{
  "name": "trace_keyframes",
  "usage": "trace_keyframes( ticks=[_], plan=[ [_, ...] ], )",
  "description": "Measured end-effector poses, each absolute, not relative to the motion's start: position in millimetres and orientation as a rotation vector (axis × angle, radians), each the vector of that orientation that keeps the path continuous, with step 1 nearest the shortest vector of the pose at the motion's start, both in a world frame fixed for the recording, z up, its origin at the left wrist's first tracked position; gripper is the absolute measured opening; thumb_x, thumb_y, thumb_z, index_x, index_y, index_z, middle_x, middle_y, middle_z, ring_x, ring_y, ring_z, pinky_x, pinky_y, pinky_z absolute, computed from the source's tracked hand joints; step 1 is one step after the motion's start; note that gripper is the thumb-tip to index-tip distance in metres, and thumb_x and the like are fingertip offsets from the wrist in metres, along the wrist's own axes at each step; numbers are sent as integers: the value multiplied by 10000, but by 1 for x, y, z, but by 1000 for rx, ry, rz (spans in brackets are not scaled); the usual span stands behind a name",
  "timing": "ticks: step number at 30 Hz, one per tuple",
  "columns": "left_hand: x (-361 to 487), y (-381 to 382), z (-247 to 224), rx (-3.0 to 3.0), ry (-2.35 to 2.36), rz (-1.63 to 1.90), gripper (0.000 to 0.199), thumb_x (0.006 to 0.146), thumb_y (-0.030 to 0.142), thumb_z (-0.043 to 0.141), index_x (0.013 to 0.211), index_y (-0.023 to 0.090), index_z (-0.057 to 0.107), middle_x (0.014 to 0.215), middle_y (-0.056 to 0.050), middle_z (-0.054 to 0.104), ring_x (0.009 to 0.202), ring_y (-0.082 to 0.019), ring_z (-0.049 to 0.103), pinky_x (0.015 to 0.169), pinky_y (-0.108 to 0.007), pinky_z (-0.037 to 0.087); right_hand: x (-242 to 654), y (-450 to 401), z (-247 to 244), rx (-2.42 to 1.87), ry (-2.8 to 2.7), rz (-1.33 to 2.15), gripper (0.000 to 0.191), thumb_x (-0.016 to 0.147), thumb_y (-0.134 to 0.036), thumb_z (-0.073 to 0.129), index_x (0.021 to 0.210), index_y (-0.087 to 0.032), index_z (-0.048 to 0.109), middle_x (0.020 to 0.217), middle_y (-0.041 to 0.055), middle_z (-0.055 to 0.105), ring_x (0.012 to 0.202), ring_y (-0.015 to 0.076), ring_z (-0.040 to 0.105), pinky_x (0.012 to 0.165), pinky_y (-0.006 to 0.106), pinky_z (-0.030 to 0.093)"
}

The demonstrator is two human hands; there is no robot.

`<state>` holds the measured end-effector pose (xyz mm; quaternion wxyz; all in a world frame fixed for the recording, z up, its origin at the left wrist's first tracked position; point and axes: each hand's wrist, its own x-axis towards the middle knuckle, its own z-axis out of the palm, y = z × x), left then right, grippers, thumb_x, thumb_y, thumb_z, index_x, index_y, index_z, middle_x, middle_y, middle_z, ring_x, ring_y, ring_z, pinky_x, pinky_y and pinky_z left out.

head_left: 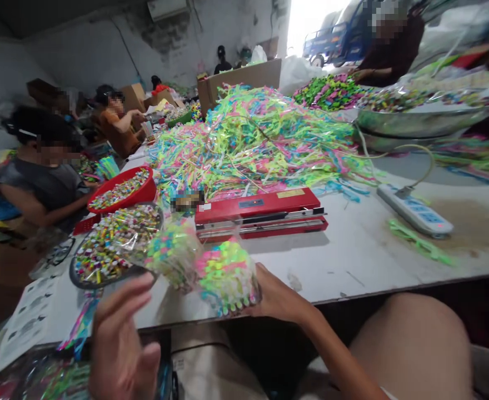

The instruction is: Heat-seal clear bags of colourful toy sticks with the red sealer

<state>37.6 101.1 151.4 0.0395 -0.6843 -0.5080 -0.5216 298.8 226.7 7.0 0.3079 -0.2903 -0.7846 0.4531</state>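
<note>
My right hand point(277, 297) grips the side of a clear plastic bag point(228, 278) packed with small neon green, pink and white plastic pieces, at the table's front edge. Just left of it and touching or nearly touching is a second, blurred clear bag point(173, 253) with similar contents. My left hand point(121, 339) is raised at the lower left, fingers apart and nothing in it. Behind the bags lies a red heat sealer point(261, 211) with a long metal bar. Beyond the left hand stands a dark-rimmed basket point(115, 239) full of small multicoloured pieces.
A big heap of neon plastic strips point(253, 144) covers the table's back. To the right lie a white power strip point(415, 214) and a bright green plastic piece point(422, 241). A red basket point(150, 189) and printed sheets point(25, 319) are at left. Several people sit around.
</note>
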Motion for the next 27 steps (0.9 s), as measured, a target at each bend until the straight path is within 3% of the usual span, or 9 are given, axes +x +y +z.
trace_keyframes(
  ticks=[2,4,6,8,12,16,20,24,27],
  plan=[
    [62,94,109,-2087,-1754,-1922,466,1051,475,616,1486,309,597,1520,-121,581,1431,-344,584,1180,-512,536,323,222,7,-840,-2040,1220,974,778,-477,951,1606,-240,496,1553,155,567,1391,398,551,1219,548,446],
    [88,101,73,-2060,-2090,-2042,693,997,478,716,1622,329,457,1671,-134,479,1532,-370,507,1230,-523,501,344,214,8,-907,-2010,1232,958,807,-446,931,1626,-250,473,1619,157,511,1467,403,500,1272,575,389],
    [109,119,54,-2068,-2322,-2145,902,931,477,807,1693,336,344,1736,-142,421,1580,-387,459,1259,-531,477,361,205,10,-964,-1987,1265,992,815,-445,931,1653,-255,435,1669,159,457,1541,399,432,1315,592,330],
    [121,141,54,-2205,-2377,-2277,949,879,480,863,1682,311,386,1702,-148,488,1550,-394,506,1232,-510,513,373,201,17,-1002,-1940,1354,1131,780,-494,967,1699,-257,352,1712,167,402,1591,389,377,1338,599,291],
    [127,171,79,-2425,-2228,-2432,809,820,435,927,1543,278,600,1562,-131,653,1443,-385,626,1158,-455,581,379,216,41,-911,-1702,1448,1227,838,-656,903,1763,-318,171,1789,151,286,1630,351,347,1331,577,324],
    [120,179,86,-2231,-2126,-2626,592,869,457,885,1404,255,730,1468,-123,728,1377,-359,678,1120,-436,597,360,248,69,-721,-1580,1349,827,917,-633,850,1608,-364,484,1699,101,465,1546,319,484,1275,521,424],
    [104,186,85,-1963,-2209,-2554,278,925,466,825,1036,214,868,1222,-106,835,1163,-313,775,1011,-395,632,344,267,98,-732,-1495,1199,681,953,-548,845,1533,-326,563,1350,86,693,1215,247,691,1065,408,584],
    [89,196,107,-1926,-2100,-2499,220,922,438,831,911,227,891,1011,-66,863,978,-266,799,918,-356,641,353,275,130,-715,-1671,981,271,1021,-514,772,1093,-254,800,1093,67,722,1020,224,697,914,356,594],
    [79,205,133,-1992,-1983,-2374,171,906,409,850,921,246,900,982,-50,866,952,-262,805,885,-349,648,368,282,159,-679,-1831,882,312,1082,-500,681,976,-244,823,1100,91,748,1079,255,698,962,396,581]
  ],
)
